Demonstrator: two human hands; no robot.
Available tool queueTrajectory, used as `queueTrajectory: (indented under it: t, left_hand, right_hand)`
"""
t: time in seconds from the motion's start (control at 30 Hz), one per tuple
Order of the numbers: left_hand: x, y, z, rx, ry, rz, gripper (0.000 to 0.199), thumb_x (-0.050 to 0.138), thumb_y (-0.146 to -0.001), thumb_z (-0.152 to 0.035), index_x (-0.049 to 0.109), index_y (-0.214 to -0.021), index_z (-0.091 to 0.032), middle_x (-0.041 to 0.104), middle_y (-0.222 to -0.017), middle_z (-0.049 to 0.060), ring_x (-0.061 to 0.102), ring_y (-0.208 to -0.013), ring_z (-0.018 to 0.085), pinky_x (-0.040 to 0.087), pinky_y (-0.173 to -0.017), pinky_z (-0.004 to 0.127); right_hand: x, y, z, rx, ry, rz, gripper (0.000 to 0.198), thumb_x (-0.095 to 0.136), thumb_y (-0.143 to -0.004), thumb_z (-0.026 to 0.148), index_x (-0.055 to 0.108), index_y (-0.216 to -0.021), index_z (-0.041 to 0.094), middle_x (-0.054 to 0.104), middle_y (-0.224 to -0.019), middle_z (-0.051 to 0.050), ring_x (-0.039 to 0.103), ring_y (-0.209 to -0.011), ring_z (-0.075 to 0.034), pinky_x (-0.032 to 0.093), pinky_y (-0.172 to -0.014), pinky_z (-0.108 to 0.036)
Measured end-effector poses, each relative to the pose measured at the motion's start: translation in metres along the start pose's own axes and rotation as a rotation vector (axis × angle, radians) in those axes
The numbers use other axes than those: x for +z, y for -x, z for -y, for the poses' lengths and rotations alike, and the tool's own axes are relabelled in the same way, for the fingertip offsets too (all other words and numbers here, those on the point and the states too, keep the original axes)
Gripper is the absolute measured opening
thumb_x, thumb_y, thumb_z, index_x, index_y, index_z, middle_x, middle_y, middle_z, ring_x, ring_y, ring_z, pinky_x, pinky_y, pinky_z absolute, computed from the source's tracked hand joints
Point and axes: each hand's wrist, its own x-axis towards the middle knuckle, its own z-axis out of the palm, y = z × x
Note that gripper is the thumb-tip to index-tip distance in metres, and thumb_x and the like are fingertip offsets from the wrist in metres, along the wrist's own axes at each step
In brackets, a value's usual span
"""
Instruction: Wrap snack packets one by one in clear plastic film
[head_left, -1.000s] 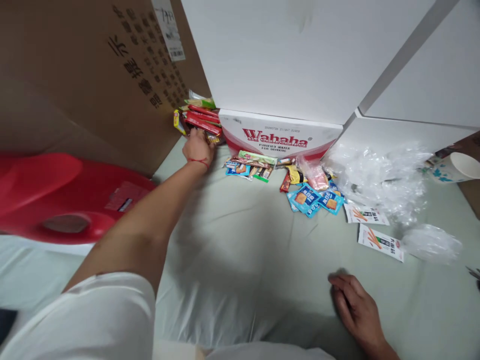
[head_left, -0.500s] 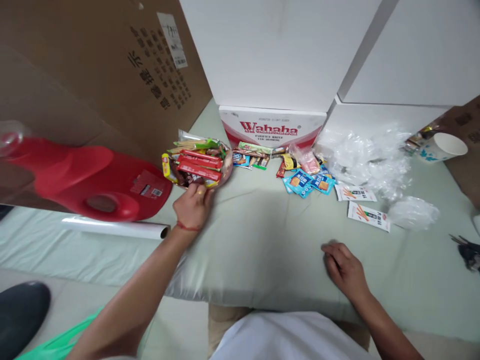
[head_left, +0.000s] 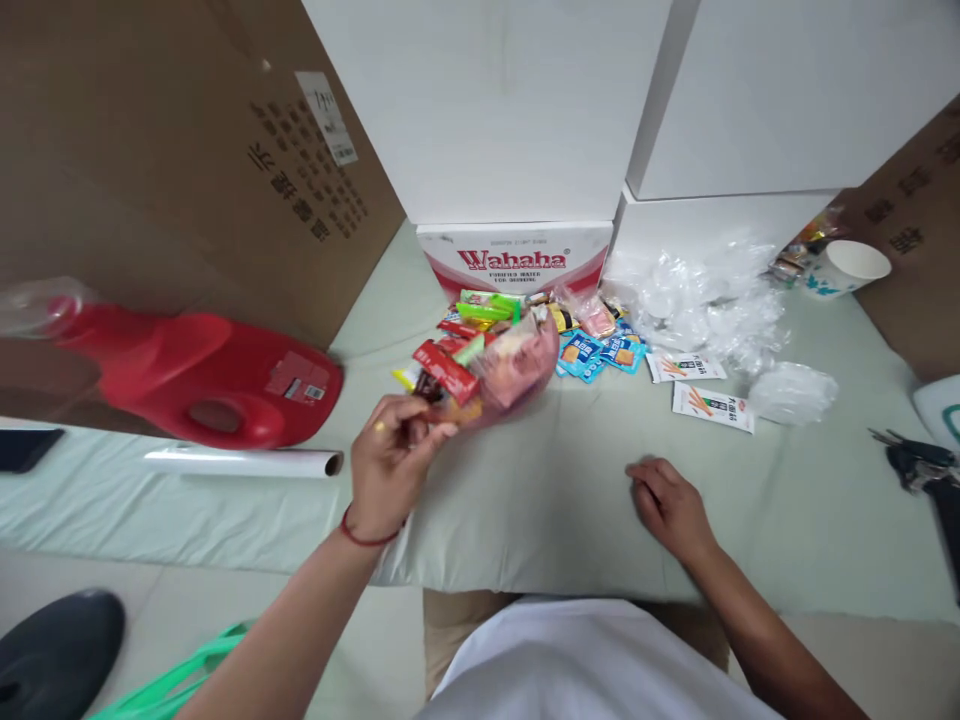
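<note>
Watching remotely, I see the left hand (head_left: 390,455) pinching the near edge of a tilted clear bowl (head_left: 529,375) of wrapped snacks (head_left: 446,372), in front of the Wahaha box (head_left: 516,260). The right hand (head_left: 671,510) rests on the cloth (head_left: 525,510), fingers curled; whether thumb and fingertips meet, I cannot tell.

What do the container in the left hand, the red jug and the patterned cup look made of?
Container in the left hand: likely glossy clear plastic, since its contents show through. Red jug: probably moulded plastic, smooth with a soft sheen and built-in handle. Patterned cup: perhaps paper, matte white with blue print; any coating can't be told.
</note>
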Motion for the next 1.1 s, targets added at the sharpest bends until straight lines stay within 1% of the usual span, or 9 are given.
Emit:
queueTrajectory:
  t: [0.07,0.17,0.3,0.4,0.6,0.77,0.93,1.03,1.1]
  left_hand:
    - [0.029,-0.016,0.007,-0.169,0.339,-0.109,0.032,0.095,-0.074,-0.039,0.069,-0.087,-0.025,0.053,-0.072,-0.006,0.045,-0.062,0.01,0.042,-0.063,0.023]
    - [0.068,-0.04,0.027,-0.365,0.746,-0.169,0.04,0.1,-0.066,-0.033,0.064,-0.081,-0.022,0.059,-0.076,-0.006,0.051,-0.066,0.008,0.045,-0.067,0.019]
    - [0.1,-0.062,0.049,-0.609,1.048,-0.091,0.034,0.087,-0.086,-0.033,0.058,-0.072,-0.021,0.045,-0.056,-0.009,0.038,-0.051,0.008,0.04,-0.057,0.022]
    - [0.113,-0.072,0.054,-0.675,1.158,-0.057,0.04,0.07,-0.101,-0.041,0.055,-0.069,-0.022,0.035,-0.05,-0.008,0.033,-0.047,0.009,0.04,-0.056,0.024]
    - [0.122,-0.074,0.049,-0.696,1.221,-0.03,0.037,0.064,-0.103,-0.041,0.056,-0.073,-0.021,0.041,-0.055,-0.007,0.034,-0.048,0.009,0.042,-0.057,0.023]
    - [0.116,-0.049,0.044,-0.672,1.294,0.013,0.025,0.059,-0.103,-0.033,0.064,-0.083,-0.02,0.058,-0.068,-0.002,0.051,-0.059,0.011,0.051,-0.067,0.026]
    - [0.11,-0.019,0.039,-0.648,1.28,-0.036,0.017,0.063,-0.097,-0.033,0.065,-0.085,-0.021,0.06,-0.073,-0.001,0.063,-0.075,0.014,0.058,-0.083,0.031]
    - [0.108,0.003,0.039,-0.687,1.287,-0.052,0.015,0.062,-0.094,-0.031,0.066,-0.082,-0.022,0.065,-0.077,0.001,0.065,-0.077,0.015,0.06,-0.085,0.033]
    - [0.107,0.022,0.039,-0.758,1.285,-0.044,0.012,0.065,-0.09,-0.032,0.071,-0.086,-0.022,0.071,-0.085,0.003,0.069,-0.084,0.018,0.061,-0.087,0.036]
  right_hand:
    - [0.0,0.0,-0.001,-0.014,0.007,-0.007,0.026,0.052,-0.101,0.015,0.073,-0.113,0.02,0.073,-0.103,-0.008,0.074,-0.088,-0.018,0.062,-0.076,-0.029]
    - [0.0,0.001,-0.001,-0.014,0.006,0.006,0.027,0.051,-0.101,0.013,0.073,-0.114,0.02,0.073,-0.105,-0.008,0.074,-0.091,-0.018,0.062,-0.079,-0.029]
    - [0.0,0.002,-0.002,0.008,-0.02,0.014,0.027,0.05,-0.102,0.014,0.073,-0.115,0.021,0.072,-0.105,-0.009,0.074,-0.093,-0.019,0.062,-0.08,-0.031]
    - [0.0,0.003,-0.002,0.026,-0.037,0.011,0.028,0.05,-0.102,0.015,0.073,-0.116,0.022,0.072,-0.105,-0.009,0.074,-0.093,-0.019,0.063,-0.081,-0.031]
    - [0.0,0.002,-0.003,0.029,-0.044,0.011,0.028,0.05,-0.102,0.016,0.073,-0.115,0.022,0.073,-0.106,-0.009,0.075,-0.096,-0.02,0.063,-0.081,-0.032]
    - [0.0,0.002,-0.003,0.018,-0.038,0.009,0.028,0.05,-0.101,0.015,0.074,-0.115,0.021,0.073,-0.103,-0.009,0.074,-0.092,-0.019,0.063,-0.079,-0.031]
    - [0.0,-0.001,-0.002,0.059,-0.095,-0.004,0.028,0.051,-0.101,0.019,0.077,-0.111,0.022,0.074,-0.103,-0.009,0.074,-0.091,-0.02,0.063,-0.079,-0.033]
    - [-0.006,-0.003,0.004,0.151,-0.24,-0.014,0.024,0.055,-0.103,0.029,0.078,-0.105,0.022,0.074,-0.099,-0.008,0.072,-0.086,-0.019,0.061,-0.075,-0.031]
    - [-0.014,-0.001,0.01,0.26,-0.399,-0.025,0.025,0.06,-0.103,0.039,0.076,-0.112,0.023,0.075,-0.101,-0.008,0.067,-0.074,-0.016,0.058,-0.066,-0.029]
